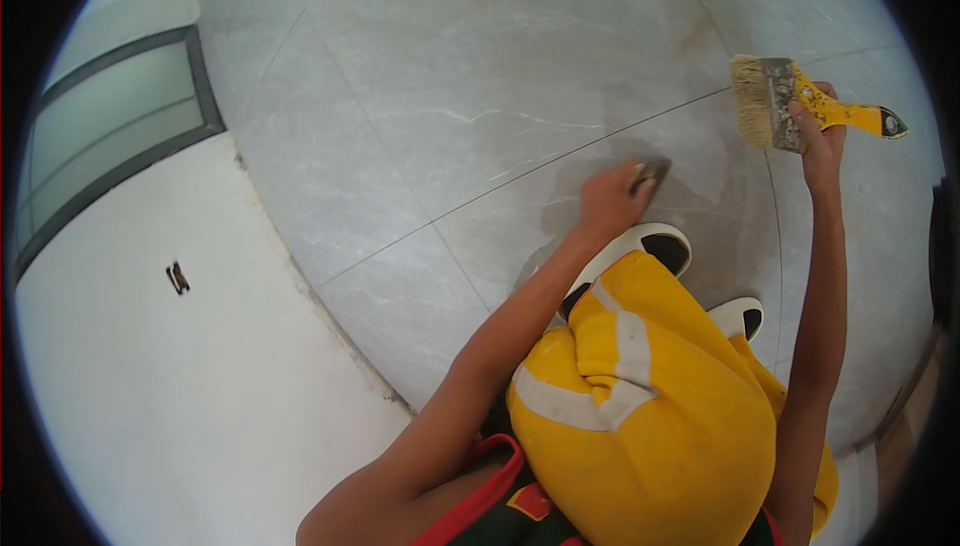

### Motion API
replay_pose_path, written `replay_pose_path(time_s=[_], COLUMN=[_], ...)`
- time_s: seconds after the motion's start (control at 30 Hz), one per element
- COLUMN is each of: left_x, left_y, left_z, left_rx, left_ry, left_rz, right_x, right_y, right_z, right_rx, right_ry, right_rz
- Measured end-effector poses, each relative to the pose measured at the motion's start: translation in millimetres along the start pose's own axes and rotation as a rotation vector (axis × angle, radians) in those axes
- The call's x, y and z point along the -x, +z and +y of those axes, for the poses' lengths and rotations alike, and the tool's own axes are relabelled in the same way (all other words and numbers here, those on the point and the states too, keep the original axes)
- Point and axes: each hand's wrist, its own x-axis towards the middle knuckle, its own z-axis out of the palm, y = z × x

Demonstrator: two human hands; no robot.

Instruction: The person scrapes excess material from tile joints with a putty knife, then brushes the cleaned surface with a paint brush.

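Over the tiled floor point(480, 36), towards its right edge, held up a wide brush point(783, 106) with the right hand point(822, 141) round its neck. Looked light, stiff-handled, softer-bristled; seemed best taken by the handle. Gripped a small dark thing point(654, 171), too blurred to name, in the left hand point(608, 202). Saw no container.

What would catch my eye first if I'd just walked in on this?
Probably the bright yellow trousers with pale bands, at the bottom centre. Next, the wide, yellow-handled brush in the right hand, upper right. Near the shoes, the left hand holds a small dark object at the grey tiled floor.
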Motion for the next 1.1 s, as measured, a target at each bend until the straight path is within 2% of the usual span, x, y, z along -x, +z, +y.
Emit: replay_pose_path(time_s=[0.03, 0.13, 0.17, 0.2, 0.23, 0.27, 0.3, 0.33, 0.37, 0.4, 0.47, 0.53, 0.57, 0.6, 0.63, 0.67, 0.7, 0.73, 0.77, 0.8, 0.83, 0.87, 0.9, 0.97, 1.0, 1.03, 1.1], left_x=[-7.5, -21.3, -18.3, -14.8, -7.4, 3.3, 17.5, 35.0, 52.8, 67.9, 102.8, 149.3, 170.2, 188.4, 204.8, 205.8, 201.9, 190.8, 174.7, 158.6, 150.7, 148.1, 162.5, 166.0, 159.5, 149.4, 90.0], left_y=[-4.6, -47.0, -75.0, -109.5, -143.8, -178.8, -211.7, -240.1, -261.0, -275.1, -285.0, -269.7, -247.2, -227.0, -200.7, -180.4, -160.9, -144.2, -135.5, -129.8, -133.5, -154.1, -159.3, -165.5, -157.3, -145.7, -113.0], left_z=[6.9, -13.4, -33.7, -56.2, -77.0, -94.4, -109.5, -127.3, -148.1, -138.8, -139.7, -160.5, -170.1, -176.9, -194.8, -190.5, -189.6, -187.2, -181.9, -173.7, -164.1, -155.9, -179.2, -170.2, -168.1, -161.6, -108.3], left_rx=[0.008, 0.033, -0.04, 0.013, -0.037, -0.096, -0.031, -0.064, 0.054, 0.076, 0.06, -0.059, -0.047, -0.144, -0.124, -0.02, 0.133, 0.103, 0.032, -0.044, -0.123, -0.022, -0.203, 0.403, 0.314, 0.218, 0.087], left_ry=[-0.055, -0.155, -0.129, -0.201, -0.199, -0.214, -0.264, -0.221, -0.238, -0.302, -0.476, -0.559, -0.654, -0.664, -0.629, -0.769, -0.705, -0.641, -0.617, -0.601, -0.591, -0.707, -0.706, -0.677, -0.667, -0.662, -0.514], left_rz=[-0.12, 0.225, 0.324, 0.346, 0.455, 0.508, 0.552, 0.576, 0.599, 0.616, 0.597, 0.567, 0.555, 0.527, 0.552, 0.546, 0.648, 0.755, 0.689, 0.62, 0.548, 0.4, 0.495, 0.695, 0.599, 0.513, 0.116], right_x=[2.3, 9.0, 22.0, 35.4, 55.3, 77.4, 106.2, 154.7, 179.2, 174.0, 192.1, 177.7, 162.4, 133.8, 118.6, 81.7, 56.2, 36.0, 23.6, 13.4, 9.5, 10.0, 8.4, 13.3, 19.8, 27.2, 39.3], right_y=[9.2, 47.9, 66.2, 87.6, 125.3, 158.3, 204.1, 260.9, 292.3, 304.7, 358.9, 357.7, 347.9, 321.6, 319.1, 274.0, 237.2, 200.0, 165.7, 136.2, 112.4, 99.3, 97.2, 85.9, 91.7, 101.0, 121.4], right_z=[-6.8, -43.4, -35.7, -28.1, -19.7, -14.1, 6.8, 39.2, 24.5, -16.3, -17.6, -8.9, 3.3, -7.5, 52.9, 23.7, 22.7, 24.6, 20.0, 27.0, 21.0, 11.8, 8.8, -0.3, -3.6, -3.6, -2.7], right_rx=[-0.025, -0.07, -0.068, -0.058, 0.06, 0.149, 0.341, 0.354, 0.195, 0.14, 0.404, 0.259, 0.188, 0.151, 0.444, 0.473, 0.465, 0.344, 0.275, 0.318, 0.294, 0.273, 0.245, 0.205, 0.195, 0.241, 0.316], right_ry=[-0.016, -0.068, -0.069, -0.066, -0.111, -0.011, -0.368, -0.307, -0.093, 0.078, -0.058, 0.021, 0.052, 0.051, -0.223, -0.362, -0.428, -0.369, -0.187, -0.235, -0.105, 0.015, 0.005, -0.004, 0.046, 0.007, -0.078], right_rz=[0.017, 0.04, 0.027, 0.015, 0.011, -0.227, -0.274, -0.427, -0.785, -1.182, -1.603, -1.185, -0.986, -0.78, -0.565, -0.427, -0.29, -0.258, -0.277, -0.228, -0.229, -0.231, -0.185, -0.064, -0.029, -0.125, -0.309])
